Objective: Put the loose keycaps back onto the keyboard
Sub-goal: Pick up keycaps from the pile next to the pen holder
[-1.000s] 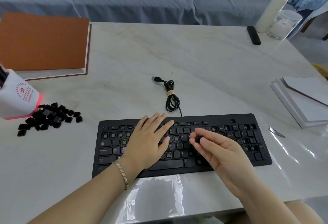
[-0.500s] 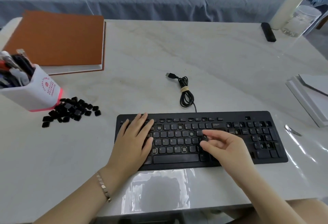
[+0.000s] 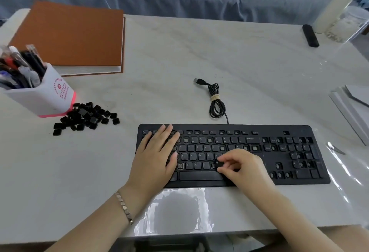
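Head camera looks down at one small black keycap [image 3: 218, 163], pinched between the thumb and a finger of the right hand [image 3: 242, 166]. It sits just over a spot in the bottom letter row of the keyboard [image 3: 239, 127]. The left hand [image 3: 157, 155] lies flat with straight fingers on the keyboard's left side. This looks like the step of fitting one cap. Next, I think, it needs lining up square and a push straight down. Many more spots are bare, and a pile of loose keycaps [image 3: 85, 117] waits well off to the left, beside a white pen cup [image 3: 46, 95].
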Demonstrator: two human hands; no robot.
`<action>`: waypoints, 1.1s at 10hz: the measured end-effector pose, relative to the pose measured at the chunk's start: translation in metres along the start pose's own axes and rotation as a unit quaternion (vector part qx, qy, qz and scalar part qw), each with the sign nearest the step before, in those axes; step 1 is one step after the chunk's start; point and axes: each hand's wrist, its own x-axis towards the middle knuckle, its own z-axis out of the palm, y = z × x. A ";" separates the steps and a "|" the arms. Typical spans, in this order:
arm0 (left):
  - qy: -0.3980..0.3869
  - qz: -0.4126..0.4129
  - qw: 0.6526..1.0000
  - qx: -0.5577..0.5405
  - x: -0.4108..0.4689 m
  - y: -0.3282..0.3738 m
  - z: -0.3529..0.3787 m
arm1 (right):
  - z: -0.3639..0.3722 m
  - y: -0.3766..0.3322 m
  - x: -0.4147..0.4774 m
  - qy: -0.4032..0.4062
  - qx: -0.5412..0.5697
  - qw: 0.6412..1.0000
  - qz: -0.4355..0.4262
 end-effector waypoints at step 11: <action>0.015 -0.002 1.000 -0.014 -0.001 0.001 -0.001 | 0.017 0.015 -0.005 0.050 0.020 0.997 -0.062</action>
